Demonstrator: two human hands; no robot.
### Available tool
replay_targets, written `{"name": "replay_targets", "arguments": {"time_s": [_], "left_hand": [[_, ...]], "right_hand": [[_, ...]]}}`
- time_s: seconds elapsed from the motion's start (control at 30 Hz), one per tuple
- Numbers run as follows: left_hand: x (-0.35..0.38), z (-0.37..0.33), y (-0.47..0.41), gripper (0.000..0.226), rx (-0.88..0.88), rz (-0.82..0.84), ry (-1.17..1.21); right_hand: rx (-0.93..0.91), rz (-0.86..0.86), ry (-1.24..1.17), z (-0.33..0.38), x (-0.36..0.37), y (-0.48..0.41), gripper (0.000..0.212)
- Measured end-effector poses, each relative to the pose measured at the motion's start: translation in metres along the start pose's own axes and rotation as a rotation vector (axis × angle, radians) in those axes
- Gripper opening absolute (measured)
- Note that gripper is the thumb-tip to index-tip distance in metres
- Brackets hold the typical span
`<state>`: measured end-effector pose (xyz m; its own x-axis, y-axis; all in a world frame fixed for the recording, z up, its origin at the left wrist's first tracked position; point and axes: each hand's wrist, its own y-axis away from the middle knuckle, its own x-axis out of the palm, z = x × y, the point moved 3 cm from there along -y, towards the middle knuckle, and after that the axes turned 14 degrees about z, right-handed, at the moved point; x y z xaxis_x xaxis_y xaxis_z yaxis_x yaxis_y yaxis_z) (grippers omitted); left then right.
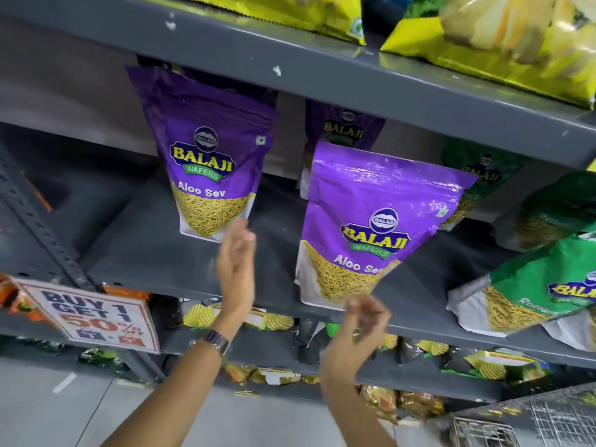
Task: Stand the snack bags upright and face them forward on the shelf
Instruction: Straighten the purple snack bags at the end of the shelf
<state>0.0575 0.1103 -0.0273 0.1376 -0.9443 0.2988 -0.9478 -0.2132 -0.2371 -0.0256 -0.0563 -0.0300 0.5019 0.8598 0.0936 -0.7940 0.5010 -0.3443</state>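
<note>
Two purple Aloo Sev bags stand upright and face forward on the grey shelf [154,259]. The left purple bag [206,156] sits further back; my left hand [237,262] is raised just below its lower right corner, fingers apart, holding nothing. The right purple bag [377,227] stands at the shelf's front edge; my right hand [361,324] hovers just under its bottom edge, fingers loosely curled and blurred, and I cannot tell whether it touches the bag. A third purple bag [345,127] stands behind. A green bag [529,295] lies tilted at the right.
More green bags [554,214] stand at the back right. Yellow bags [500,43] fill the shelf above. A "Buy 1 Get 1 50% off" sign [93,317] hangs at the lower left. Mixed snack packs [451,356] sit on the lower shelves. A wire basket [532,424] is at the bottom right.
</note>
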Motion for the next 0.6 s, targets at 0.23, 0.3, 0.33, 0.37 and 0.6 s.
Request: {"name": "replay_targets", "arguments": {"time_s": [0.23, 0.3, 0.33, 0.37, 0.6], "left_hand": [[-0.125, -0.007, -0.094, 0.052, -0.083, -0.3, -0.066], [-0.135, 0.002, -0.112, 0.058, -0.17, -0.193, -0.108], [-0.136, 0.005, -0.118, 0.059, -0.207, -0.149, -0.101], [-0.136, 0.008, -0.123, 0.057, -0.244, -0.109, -0.081], [-0.141, 0.005, -0.113, 0.024, -0.355, 0.031, -0.069]], "right_hand": [[0.359, 0.56, -0.178, -0.011, 0.155, -0.034, 0.047], [0.449, 0.578, -0.204, -0.014, 0.187, -0.067, 0.05], [0.438, 0.612, -0.195, -0.015, 0.198, -0.078, 0.048], [0.428, 0.66, -0.188, -0.015, 0.207, -0.085, 0.045], [0.416, 0.767, -0.187, -0.018, 0.213, -0.081, 0.042]]}}
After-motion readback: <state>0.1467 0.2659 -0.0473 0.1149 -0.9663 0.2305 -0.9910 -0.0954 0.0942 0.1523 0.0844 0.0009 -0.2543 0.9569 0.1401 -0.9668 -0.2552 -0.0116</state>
